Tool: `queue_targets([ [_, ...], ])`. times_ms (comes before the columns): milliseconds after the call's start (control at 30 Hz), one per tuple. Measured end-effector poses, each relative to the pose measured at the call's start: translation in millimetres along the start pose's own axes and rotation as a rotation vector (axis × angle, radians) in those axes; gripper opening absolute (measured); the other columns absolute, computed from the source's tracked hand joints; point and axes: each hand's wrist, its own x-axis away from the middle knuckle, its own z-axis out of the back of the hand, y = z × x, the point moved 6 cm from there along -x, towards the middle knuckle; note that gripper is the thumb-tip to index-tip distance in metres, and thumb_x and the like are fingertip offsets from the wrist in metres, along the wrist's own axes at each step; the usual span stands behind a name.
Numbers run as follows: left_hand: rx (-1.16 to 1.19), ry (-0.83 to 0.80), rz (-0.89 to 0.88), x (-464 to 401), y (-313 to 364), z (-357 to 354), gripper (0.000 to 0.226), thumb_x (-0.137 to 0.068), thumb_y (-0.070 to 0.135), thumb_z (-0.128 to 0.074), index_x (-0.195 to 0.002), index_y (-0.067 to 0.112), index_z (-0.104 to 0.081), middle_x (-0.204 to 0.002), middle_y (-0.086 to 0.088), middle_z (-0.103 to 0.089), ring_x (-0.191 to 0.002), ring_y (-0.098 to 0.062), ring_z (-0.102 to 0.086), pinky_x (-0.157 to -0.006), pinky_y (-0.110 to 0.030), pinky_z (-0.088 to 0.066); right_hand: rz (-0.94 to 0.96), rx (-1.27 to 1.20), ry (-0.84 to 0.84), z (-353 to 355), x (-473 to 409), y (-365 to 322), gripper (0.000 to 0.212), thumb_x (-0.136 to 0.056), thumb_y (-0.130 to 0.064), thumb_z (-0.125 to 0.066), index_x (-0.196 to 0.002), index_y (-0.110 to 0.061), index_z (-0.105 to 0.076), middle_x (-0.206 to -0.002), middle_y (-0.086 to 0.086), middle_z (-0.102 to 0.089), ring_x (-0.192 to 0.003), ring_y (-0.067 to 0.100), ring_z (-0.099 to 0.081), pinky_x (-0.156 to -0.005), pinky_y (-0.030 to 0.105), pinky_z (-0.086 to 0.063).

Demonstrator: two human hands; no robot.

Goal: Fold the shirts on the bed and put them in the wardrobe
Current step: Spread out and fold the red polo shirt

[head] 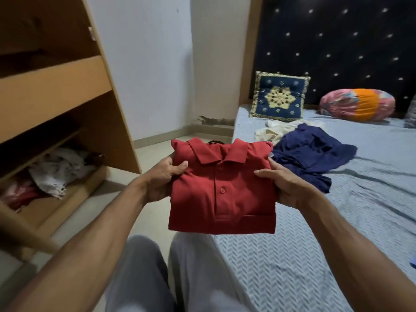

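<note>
A folded red polo shirt (pixel 221 190) hangs in the air in front of me, collar up, between the bed and the wardrobe. My left hand (pixel 163 179) grips its left edge, thumb on top. My right hand (pixel 284 185) grips its right edge the same way. A crumpled navy shirt (pixel 313 154) lies on the bed (pixel 371 199), and a cream garment (pixel 273 131) lies just behind it. The open wooden wardrobe (pixel 67 91) stands at the left with its shelves in view.
A low wardrobe shelf holds a white patterned cloth (pixel 60 170) and something red (pixel 19 192). A blue and gold cushion (pixel 279 97) and a pink and orange bolster (pixel 358 104) rest against the dark headboard. My grey-trousered legs (pixel 157 278) are below the shirt.
</note>
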Motion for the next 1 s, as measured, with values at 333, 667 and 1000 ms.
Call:
queue_targets([
  [333,0.108,0.138,0.127,-44.6,-32.5,192.1,0.097,-0.057,0.036,-0.097,-0.141,0.026,-0.049,-0.129,-0.006,-0.069,-0.114,-0.027,-0.069,-0.084,-0.039,-0.06,-0.192,0.067,-0.09,-109.2,-199.5,51.0,0.05,-0.095,0.002,-0.055,-0.13,-0.034,-0.059,-0.109,0.009,-0.075,-0.085,0.021,-0.074,-0.074,0.037,-0.063],
  [667,0.113,0.323,0.23,-20.8,125.6,259.3,0.074,-0.09,-0.008,-0.063,-0.15,0.029,-0.04,-0.132,0.001,-0.068,-0.118,-0.018,-0.067,-0.084,-0.028,-0.058,-0.369,0.088,-0.211,-233.0,-250.3,-66.4,0.07,-0.086,0.018,-0.055,-0.139,-0.029,-0.054,-0.122,0.018,-0.07,-0.099,0.035,-0.069,-0.09,0.051,-0.058],
  [1000,0.021,0.583,0.223,58.2,356.5,286.3,0.066,-0.103,0.009,-0.054,-0.151,0.044,-0.026,-0.136,0.016,-0.055,-0.119,-0.008,-0.059,-0.083,-0.024,-0.055,-0.371,0.192,-0.496,-384.0,-263.4,-277.6,0.063,-0.096,0.011,-0.051,-0.134,-0.038,-0.055,-0.124,0.009,-0.071,-0.113,0.033,-0.068,-0.092,0.052,-0.057],
])
